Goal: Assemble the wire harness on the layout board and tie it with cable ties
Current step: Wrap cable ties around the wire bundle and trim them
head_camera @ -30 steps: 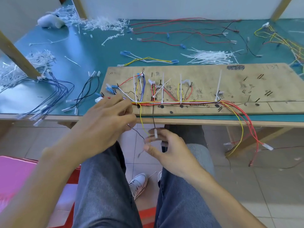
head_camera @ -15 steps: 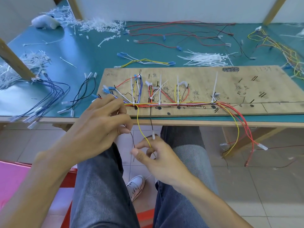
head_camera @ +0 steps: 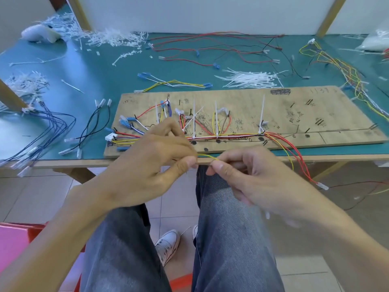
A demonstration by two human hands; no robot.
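A wooden layout board (head_camera: 294, 110) lies on the green table, carrying a harness of red, yellow and white wires (head_camera: 231, 135) bound by several upright white cable ties (head_camera: 262, 114). At the table's front edge my left hand (head_camera: 151, 163) and my right hand (head_camera: 252, 173) each pinch a thin yellow wire (head_camera: 207, 157) stretched between them. The wire's far end is hidden behind my left hand. Red and yellow wires (head_camera: 294, 157) droop off the board's front right, ending in a white connector (head_camera: 323, 185).
A loose pile of white cable ties (head_camera: 250, 79) lies behind the board. Blue and black wire sets (head_camera: 63, 127) sit at the left, red and black wires (head_camera: 221, 49) at the back, a multicoloured bundle (head_camera: 347, 72) at the right. Cut tie scraps (head_camera: 109, 39) litter the far left. My knees are below the table.
Both hands rose from below the table edge to its front edge. My right hand moved up and right, drawing the hanging yellow wire taut between the two hands.
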